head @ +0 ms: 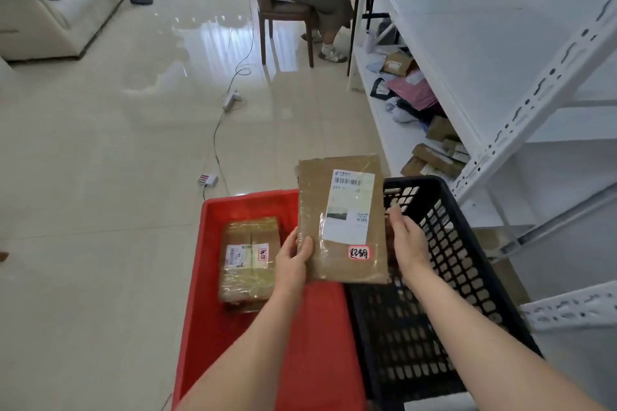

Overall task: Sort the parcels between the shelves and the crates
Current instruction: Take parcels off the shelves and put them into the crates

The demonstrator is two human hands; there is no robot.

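**a:** ok so flat brown parcel (342,220) is up in the air, label facing me, hanging right over the seam between the red crate (213,243) and the black crate (467,243). left hand (292,260) pinches its lower left edge, thumb on top, fingers underneath. right hand (405,237) is on the right edge, fingers curled behind it, so both hands are clamped on it. which crate tho?

**b:** imo read the red sticker (359,253) first. the taped box (248,260) already lying in the red crate has a similar looking one, prob same group, but too small for me to read tbh. keep both hands on the edges, don't cover the barcode. then lower it flat, don't toss. the shelf (384,130) on the right has other parcels if it belongs there instead.
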